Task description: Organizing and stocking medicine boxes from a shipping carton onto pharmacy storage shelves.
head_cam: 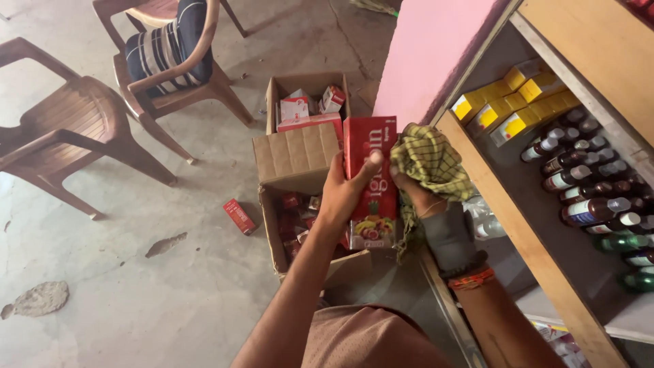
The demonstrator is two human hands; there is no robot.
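- While gripped upright over the open cardboard box (294, 158), red carton (370, 178) clasped by left hand (345, 193), fingers curled shut round its left edge
- Right hand (417, 194) closed on a yellow checked cloth (430, 158), pressed against the carton's right side
- Small red packet (239, 216) lying on the floor (136, 300), near the box
- Brown bottles (586, 184) and yellow boxes (507, 102) lined on the shelf (504, 204) at right

The carton (370, 178) is red with colourful fruit printed low on it, and the cloth (430, 161) is yellow-green with a dark check pattern. The chairs (65, 126) are brown, the cushion (167, 42) dark with pale stripes, the wall (429, 51) pink.
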